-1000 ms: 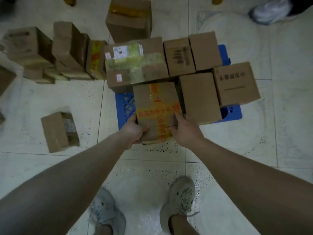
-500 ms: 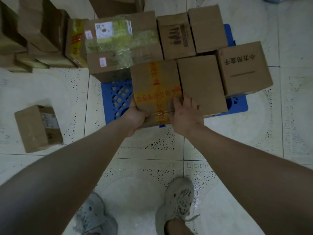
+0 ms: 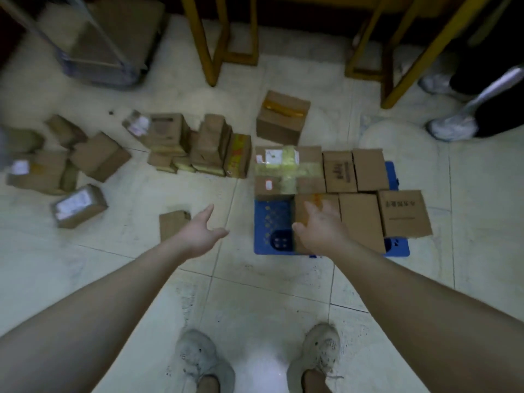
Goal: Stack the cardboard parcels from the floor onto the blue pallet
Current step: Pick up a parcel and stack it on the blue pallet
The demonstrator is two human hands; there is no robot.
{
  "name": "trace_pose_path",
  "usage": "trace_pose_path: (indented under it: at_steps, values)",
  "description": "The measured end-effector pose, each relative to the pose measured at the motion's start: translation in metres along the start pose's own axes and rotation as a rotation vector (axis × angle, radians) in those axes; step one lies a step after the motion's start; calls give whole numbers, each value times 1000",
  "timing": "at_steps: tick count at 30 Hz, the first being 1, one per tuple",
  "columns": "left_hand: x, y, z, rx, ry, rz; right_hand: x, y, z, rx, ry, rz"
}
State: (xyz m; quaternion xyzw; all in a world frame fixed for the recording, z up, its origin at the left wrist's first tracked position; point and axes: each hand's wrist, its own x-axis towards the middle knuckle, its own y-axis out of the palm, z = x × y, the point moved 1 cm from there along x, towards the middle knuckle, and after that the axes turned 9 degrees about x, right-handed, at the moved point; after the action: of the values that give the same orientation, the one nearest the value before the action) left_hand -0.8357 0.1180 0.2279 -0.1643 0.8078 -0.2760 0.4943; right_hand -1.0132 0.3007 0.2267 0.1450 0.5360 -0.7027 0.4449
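Left hand [image 3: 202, 236] and right hand [image 3: 320, 231] have released, fingers spread; the parcel [image 3: 301, 211] sits at the pallet's [image 3: 269, 222] front edge, so another likely follows.

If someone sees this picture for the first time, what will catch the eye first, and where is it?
First the blue pallet, right of centre, with cardboard parcels packed side by side on it. In front of it two bare hands reach out: the left hand open over the floor, the right hand open over the parcel with orange tape. To the left, more parcels lie scattered on the floor.
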Motion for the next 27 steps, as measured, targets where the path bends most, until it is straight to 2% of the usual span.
trace_pose_path:
  at_steps: [8,14,21,27]
  values:
    - [-121,-197,102,76,37,-127,-119,-18,211,40,-91,1]
    - [-160,-302,174,-47,-32,-235,-163,-34,325,28,-214,-25]
    - [-158,-386,210,-26,-31,-342,-146,-40,423,11,-308,-12]
    - [-133,-444,235,-100,-106,-330,-102,-23,494,-18,-299,47]
